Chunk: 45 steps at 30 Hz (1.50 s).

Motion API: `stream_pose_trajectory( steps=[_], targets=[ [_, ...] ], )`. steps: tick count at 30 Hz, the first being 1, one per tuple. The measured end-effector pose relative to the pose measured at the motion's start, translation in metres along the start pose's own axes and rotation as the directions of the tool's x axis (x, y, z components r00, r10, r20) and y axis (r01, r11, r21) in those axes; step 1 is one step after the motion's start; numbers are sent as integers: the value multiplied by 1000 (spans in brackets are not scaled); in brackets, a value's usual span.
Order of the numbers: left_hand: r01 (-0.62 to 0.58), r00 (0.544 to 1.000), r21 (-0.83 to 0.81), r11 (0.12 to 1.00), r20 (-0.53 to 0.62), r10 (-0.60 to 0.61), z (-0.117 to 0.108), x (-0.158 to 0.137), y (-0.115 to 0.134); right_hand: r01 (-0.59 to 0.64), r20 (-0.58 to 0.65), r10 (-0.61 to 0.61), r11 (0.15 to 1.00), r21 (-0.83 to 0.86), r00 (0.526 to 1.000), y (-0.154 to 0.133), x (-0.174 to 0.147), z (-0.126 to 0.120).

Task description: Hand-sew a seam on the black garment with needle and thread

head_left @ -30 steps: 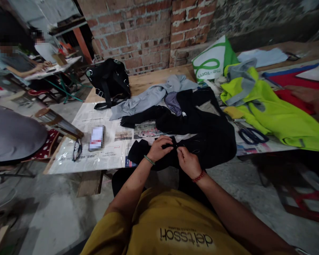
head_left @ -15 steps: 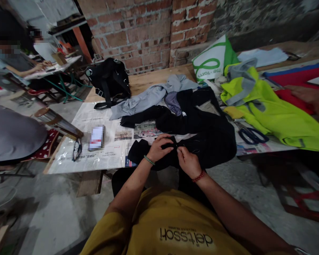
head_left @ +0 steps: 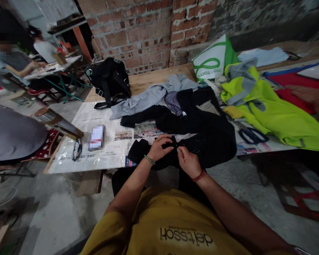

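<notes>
A black garment point(head_left: 215, 141) with a small white logo lies bunched across the near edge of the table. Thumb and fingers of my left hand point(head_left: 161, 148) pinch a fold of it. Close beside it on the right, my right hand point(head_left: 189, 163) is closed in a pinch at the same fold. A tiny bright glint, like a sewing needle point(head_left: 176, 145), shows at its fingertips; most of it is hidden. Over the black cloth to the right curls a loop of pale thread point(head_left: 195, 151).
Dark-handled scissors point(head_left: 252, 135) and a neon-yellow garment point(head_left: 276, 113) lie to the right. Another person's hand point(head_left: 308, 95) rests on red cloth near a white pointed object point(head_left: 317, 72). Leftward are a phone point(head_left: 96, 137), glasses point(head_left: 77, 149), a metal cylinder point(head_left: 57, 122) and a black bag point(head_left: 108, 79).
My hands stay almost still at the fold. At the far right, the white pointed object has moved up and further into view over the red cloth.
</notes>
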<state>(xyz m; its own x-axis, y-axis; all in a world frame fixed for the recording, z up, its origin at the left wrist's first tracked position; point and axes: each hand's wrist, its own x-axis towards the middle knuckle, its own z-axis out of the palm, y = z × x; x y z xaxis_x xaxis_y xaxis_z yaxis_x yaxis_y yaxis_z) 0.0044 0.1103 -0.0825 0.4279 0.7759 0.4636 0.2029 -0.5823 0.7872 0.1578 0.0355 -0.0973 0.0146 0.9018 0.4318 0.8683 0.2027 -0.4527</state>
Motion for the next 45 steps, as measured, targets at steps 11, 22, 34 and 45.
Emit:
stream_pose_trajectory(
  steps=[11, 22, 34, 45],
  targets=[
    [-122, 992, 22, 992, -19, 122, -2, 1, 2, 6, 17, -5, 1000, -7, 1000, 0, 0, -1],
    [-136, 991, 22, 991, -4, 136, 6, -2, -8, -3, 49, 6, 998, -63, 999, -2, 0, -1],
    [-182, 982, 14, 983, 44, 181, 6, 1, -9, 9, 51, -4, 994, -113, 999, -3, 4, 6],
    [-65, 998, -54, 996, -22, 64, 1, 2, 4, -11, -10, 11, 999, -42, 1000, -2, 6, 9]
  ],
)
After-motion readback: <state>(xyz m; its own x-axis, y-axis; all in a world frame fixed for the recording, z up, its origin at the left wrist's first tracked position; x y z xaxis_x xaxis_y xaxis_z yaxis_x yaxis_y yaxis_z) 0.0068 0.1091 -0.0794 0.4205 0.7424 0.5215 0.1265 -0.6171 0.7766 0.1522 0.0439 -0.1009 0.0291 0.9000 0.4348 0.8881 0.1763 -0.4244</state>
